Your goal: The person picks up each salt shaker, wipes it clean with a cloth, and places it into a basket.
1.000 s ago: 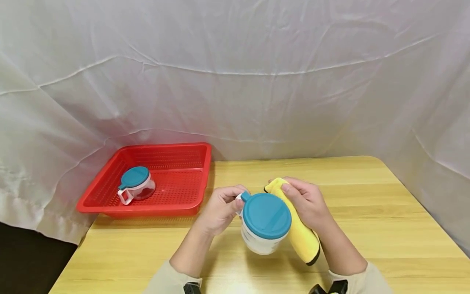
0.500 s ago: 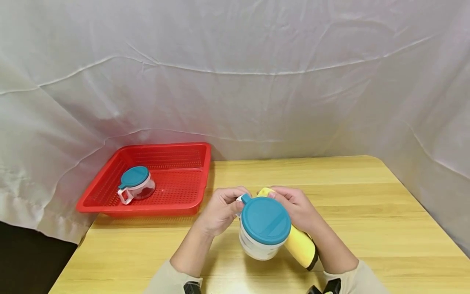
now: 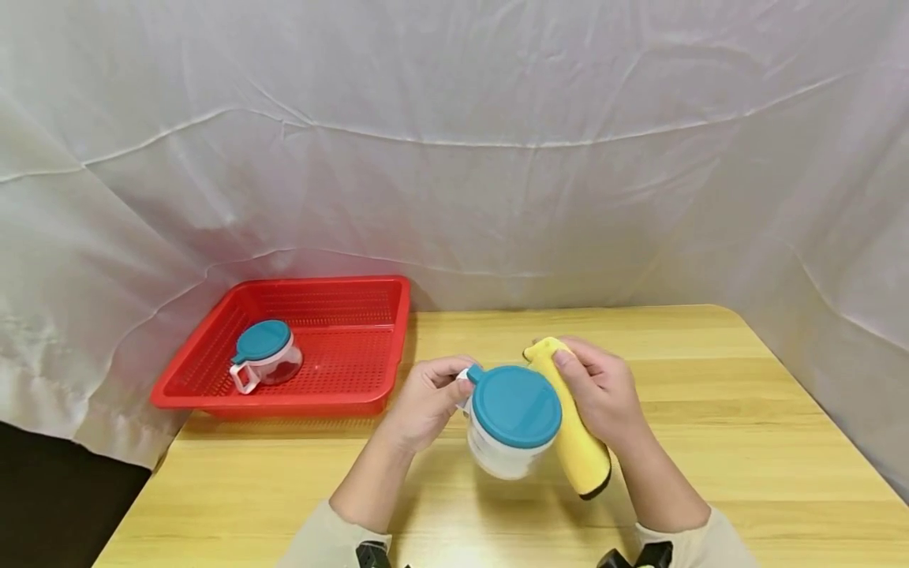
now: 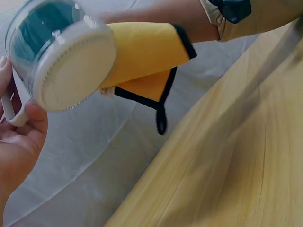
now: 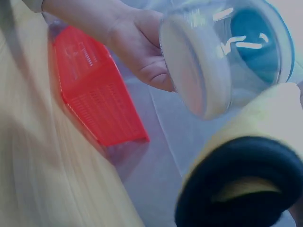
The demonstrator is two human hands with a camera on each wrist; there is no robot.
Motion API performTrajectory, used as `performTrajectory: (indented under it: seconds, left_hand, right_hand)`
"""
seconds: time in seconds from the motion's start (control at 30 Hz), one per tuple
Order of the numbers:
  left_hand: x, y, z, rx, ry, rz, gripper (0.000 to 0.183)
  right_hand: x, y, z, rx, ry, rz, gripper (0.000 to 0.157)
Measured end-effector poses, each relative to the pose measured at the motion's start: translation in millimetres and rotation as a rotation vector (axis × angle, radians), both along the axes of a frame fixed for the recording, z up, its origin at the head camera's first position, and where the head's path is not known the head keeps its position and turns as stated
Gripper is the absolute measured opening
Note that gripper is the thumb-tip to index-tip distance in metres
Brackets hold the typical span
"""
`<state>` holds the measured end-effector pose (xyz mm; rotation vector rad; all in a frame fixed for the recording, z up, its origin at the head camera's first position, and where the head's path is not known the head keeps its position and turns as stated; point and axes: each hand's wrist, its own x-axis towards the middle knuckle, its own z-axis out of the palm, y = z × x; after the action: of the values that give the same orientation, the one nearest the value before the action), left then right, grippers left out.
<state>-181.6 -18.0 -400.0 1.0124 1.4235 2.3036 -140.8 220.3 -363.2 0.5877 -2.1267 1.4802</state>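
Observation:
My left hand [image 3: 428,401] grips the white handle of a clear jar [image 3: 506,456] with a teal lid [image 3: 517,406]. The jar is raised over the table and tilted; its round base [image 4: 75,71] shows in the left wrist view. In my right hand [image 3: 604,388] is a folded yellow cloth [image 3: 577,442] with black edging, the thumb on top of it. The cloth lies along the jar's right side. In the right wrist view the rolled end of the cloth [image 5: 251,127] stands close to the clear jar wall [image 5: 208,61]. A black loop hangs from the cloth in the left wrist view.
A red perforated basket [image 3: 348,406] stands at the table's back left. Inside it sits a second clear jar [image 3: 284,364] with a teal lid and pale handle. The wooden table [image 3: 746,442] ends at a pale curtain [image 3: 497,197] behind and at the sides.
My right hand moved with the cloth in over the jar's side, then back out to the right and away. The jar dipped slightly and rose again in my left hand.

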Motion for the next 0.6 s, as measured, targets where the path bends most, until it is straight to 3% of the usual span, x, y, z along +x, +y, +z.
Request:
performTrajectory:
  seconds: [0.1, 0.17, 0.23, 0.33, 0.47, 0.6]
  left_hand:
    - [-1.9, 0, -1.1, -0.008, 0.005, 0.068, 0.014]
    - [-2.9, 0, -1.3, -0.019, 0.013, 0.104, 0.013]
    - [-3.2, 1, -1.2, -0.036, 0.019, 0.135, 0.013]
    - [-2.1, 1, -0.3, -0.108, 0.035, 0.202, 0.018]
    - [0.4, 4, 0.2, -0.242, 0.078, 0.294, 0.024]
    - [1.9, 8, -0.4, -0.296, 0.103, 0.334, 0.02]
  right_hand:
    - [-0.1, 1, 3.3, 0.008, 0.166, -0.065, 0.022]
    - [-0.3, 2, 7.1, 0.05, 0.284, -0.064, 0.02]
    - [-0.3, 2, 11.6, 0.149, 0.378, -0.059, 0.02]
    - [0.9, 1, 17.5, 0.347, 0.499, -0.066, 0.03]
    - [3.9, -6, 19.9, 0.543, 0.588, -0.094, 0.038]
    - [7.2, -16, 18.7, 0.585, 0.624, -0.077, 0.036]
